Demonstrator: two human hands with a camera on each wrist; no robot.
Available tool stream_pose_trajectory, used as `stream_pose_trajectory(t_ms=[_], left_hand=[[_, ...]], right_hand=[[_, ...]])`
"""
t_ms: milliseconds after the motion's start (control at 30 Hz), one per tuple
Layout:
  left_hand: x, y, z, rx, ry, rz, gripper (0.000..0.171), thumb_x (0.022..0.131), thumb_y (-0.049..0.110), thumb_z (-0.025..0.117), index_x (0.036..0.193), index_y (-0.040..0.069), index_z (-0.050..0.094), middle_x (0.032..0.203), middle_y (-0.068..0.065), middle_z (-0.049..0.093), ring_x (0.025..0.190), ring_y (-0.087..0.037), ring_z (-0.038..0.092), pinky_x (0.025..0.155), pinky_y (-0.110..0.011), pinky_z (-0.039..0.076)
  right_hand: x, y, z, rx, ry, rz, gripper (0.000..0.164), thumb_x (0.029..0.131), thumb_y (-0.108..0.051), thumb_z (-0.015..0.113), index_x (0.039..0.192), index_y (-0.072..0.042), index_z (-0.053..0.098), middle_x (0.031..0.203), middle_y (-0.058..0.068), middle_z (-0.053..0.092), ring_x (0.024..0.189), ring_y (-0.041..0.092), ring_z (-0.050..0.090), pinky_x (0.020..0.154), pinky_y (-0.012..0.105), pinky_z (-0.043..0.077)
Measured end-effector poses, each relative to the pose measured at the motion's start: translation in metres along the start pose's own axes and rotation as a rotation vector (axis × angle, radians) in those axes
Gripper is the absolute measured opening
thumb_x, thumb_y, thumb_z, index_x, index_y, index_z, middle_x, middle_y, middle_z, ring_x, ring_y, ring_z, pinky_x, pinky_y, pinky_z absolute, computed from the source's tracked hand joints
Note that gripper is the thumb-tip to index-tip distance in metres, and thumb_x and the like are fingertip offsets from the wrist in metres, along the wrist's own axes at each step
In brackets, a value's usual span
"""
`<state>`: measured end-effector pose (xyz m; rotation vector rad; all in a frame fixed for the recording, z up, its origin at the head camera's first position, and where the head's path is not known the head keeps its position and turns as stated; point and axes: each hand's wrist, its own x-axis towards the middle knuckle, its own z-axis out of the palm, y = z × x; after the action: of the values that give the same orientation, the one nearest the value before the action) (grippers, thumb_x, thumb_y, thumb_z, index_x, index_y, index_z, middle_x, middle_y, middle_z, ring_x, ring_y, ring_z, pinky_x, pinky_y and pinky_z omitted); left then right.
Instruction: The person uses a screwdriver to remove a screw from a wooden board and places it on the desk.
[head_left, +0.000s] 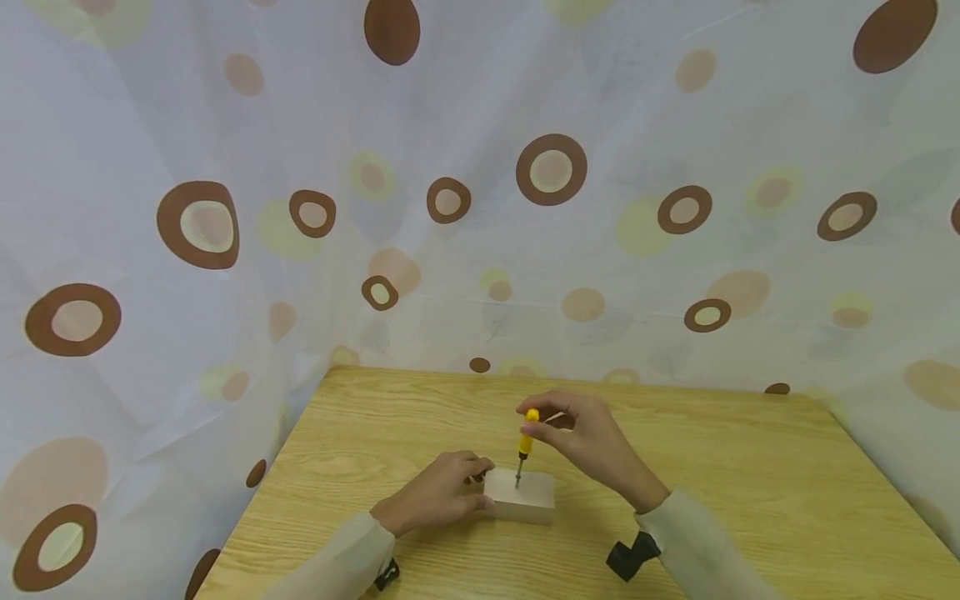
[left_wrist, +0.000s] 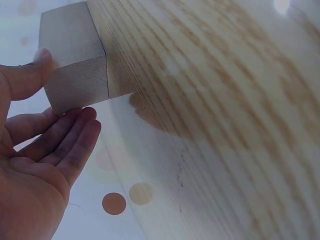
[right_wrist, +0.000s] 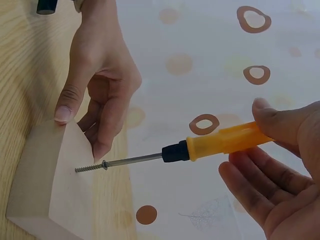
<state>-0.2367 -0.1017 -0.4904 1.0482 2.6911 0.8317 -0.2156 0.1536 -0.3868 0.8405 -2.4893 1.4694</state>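
Observation:
A pale wooden block (head_left: 523, 510) lies on the table, its broad face up. At its left end my left hand (head_left: 444, 493) grips it, thumb (left_wrist: 31, 77) on the near side and fingers on the far side. My right hand (head_left: 581, 429) pinches the yellow handle of a screwdriver (right_wrist: 225, 142) between thumb and fingers above the block. The screwdriver stands nearly upright, its shaft tip at the head of a screw (right_wrist: 90, 168). That screw's point meets the block's top face, with most of its thread showing.
A wood-grain table (head_left: 390, 417) carries the block. White sheeting (head_left: 480, 250) with brown and yellow spots hangs behind the table and on both sides. Black wrist mounts (head_left: 632, 557) sit at the sleeve cuffs.

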Motion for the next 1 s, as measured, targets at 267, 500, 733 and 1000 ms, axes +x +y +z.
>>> stream_pose_trajectory(t_ms=[267, 500, 733, 1000], left_hand=[[-0.0002, 0.0022, -0.0009, -0.005, -0.003, -0.014, 0.048, 0.095, 0.034, 0.076, 0.134, 0.007, 0.066, 0.125, -0.002, 0.067, 0.102, -0.009, 0.064, 0.085, -0.025, 0.055], [-0.0005, 0.0004, 0.0005, -0.016, 0.001, -0.007, 0.049, 0.095, 0.034, 0.076, 0.134, 0.006, 0.066, 0.124, -0.001, 0.068, 0.102, -0.01, 0.064, 0.084, -0.025, 0.055], [0.0006, 0.0004, 0.0013, -0.018, 0.005, 0.007, 0.049, 0.094, 0.035, 0.077, 0.132, 0.006, 0.067, 0.123, -0.001, 0.068, 0.101, -0.009, 0.065, 0.084, -0.025, 0.055], [0.0012, -0.0005, 0.0006, -0.011, 0.006, 0.005, 0.05, 0.094, 0.036, 0.078, 0.133, 0.007, 0.067, 0.12, 0.001, 0.068, 0.102, -0.008, 0.064, 0.086, -0.025, 0.055]], right_hand=[[-0.0004, -0.0001, 0.0019, -0.046, 0.064, -0.023, 0.019, 0.088, -0.015, 0.082, 0.105, -0.02, 0.075, 0.099, -0.004, 0.074, 0.084, 0.01, 0.071, 0.075, 0.03, 0.06], [0.0, 0.001, 0.0018, -0.026, 0.004, -0.063, 0.019, 0.094, -0.011, 0.076, 0.111, -0.021, 0.075, 0.11, -0.005, 0.073, 0.094, 0.013, 0.07, 0.084, 0.032, 0.059], [-0.0029, -0.0005, 0.0062, -0.105, 0.075, -0.084, 0.02, 0.089, -0.022, 0.082, 0.108, -0.028, 0.078, 0.103, -0.013, 0.072, 0.089, 0.009, 0.07, 0.08, 0.031, 0.059], [-0.001, -0.0044, 0.0026, -0.148, 0.051, -0.115, 0.027, 0.09, -0.006, 0.078, 0.114, -0.017, 0.074, 0.106, -0.006, 0.075, 0.096, 0.012, 0.073, 0.083, 0.032, 0.059]])
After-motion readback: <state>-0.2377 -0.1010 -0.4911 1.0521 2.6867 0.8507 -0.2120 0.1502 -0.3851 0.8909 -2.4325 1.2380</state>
